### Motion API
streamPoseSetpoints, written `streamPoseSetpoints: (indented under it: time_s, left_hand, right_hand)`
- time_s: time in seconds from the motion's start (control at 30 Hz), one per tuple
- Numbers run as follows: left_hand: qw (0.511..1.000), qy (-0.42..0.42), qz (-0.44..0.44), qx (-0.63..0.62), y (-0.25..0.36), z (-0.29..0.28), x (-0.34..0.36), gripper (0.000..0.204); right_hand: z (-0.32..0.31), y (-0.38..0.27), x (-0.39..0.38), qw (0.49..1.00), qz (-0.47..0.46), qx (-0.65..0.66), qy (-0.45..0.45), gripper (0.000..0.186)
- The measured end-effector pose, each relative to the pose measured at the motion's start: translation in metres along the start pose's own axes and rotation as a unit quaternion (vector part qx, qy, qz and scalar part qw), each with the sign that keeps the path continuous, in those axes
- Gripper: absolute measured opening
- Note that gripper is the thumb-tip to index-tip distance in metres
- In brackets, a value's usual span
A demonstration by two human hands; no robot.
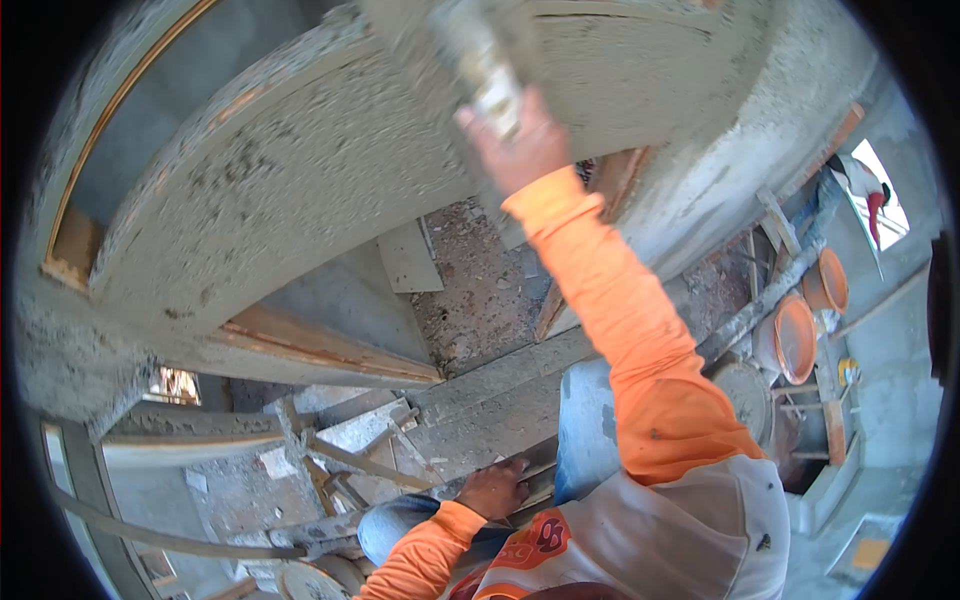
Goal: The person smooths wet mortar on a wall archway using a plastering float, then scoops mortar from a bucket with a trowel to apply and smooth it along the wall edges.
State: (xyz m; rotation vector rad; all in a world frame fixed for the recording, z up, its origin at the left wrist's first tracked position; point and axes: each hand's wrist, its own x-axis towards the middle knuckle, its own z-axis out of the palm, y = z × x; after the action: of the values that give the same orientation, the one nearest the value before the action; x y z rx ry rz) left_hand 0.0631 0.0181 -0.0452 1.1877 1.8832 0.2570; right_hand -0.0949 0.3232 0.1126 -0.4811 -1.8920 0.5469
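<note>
My right hand (pixel 520 145) is raised to the wall, its fingers wrapped round the whitish handle of a plastering float (pixel 495 95). Motion smears the tool's long grey blade, which lies along wet grey plaster (pixel 300 150) on a curved wall band above an opening. My left hand (pixel 495 490) rests low, beside my bent knee and over the edge of a plank, with nothing visible in it. Its fingers look loosely laid out, though they are dark and partly hidden.
Two orange buckets (pixel 790 340) stand at the right near a pole and a round drum lid (pixel 740 395). Another person (pixel 865 185) bends at a far right window opening. Wooden scaffold pieces (pixel 350 460) lie below left. Rubble covers the floor (pixel 475 280) far below.
</note>
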Motion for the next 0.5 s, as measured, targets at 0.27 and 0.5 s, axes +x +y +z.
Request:
streamPoseSetpoints:
  time_s: [0.27,0.5]
  left_hand:
    - [0.998,0.023,-0.056,0.005,-0.011,-0.002,-0.005,0.049]
    - [0.996,0.067,-0.038,-0.034,-0.023,-0.005,-0.032,0.043]
  right_hand:
    - [-0.100,0.215,0.072,0.911,0.306,0.204,0.188,0.037]
    - [-0.112,0.216,0.091,0.936,0.272,0.183,0.129,0.049]
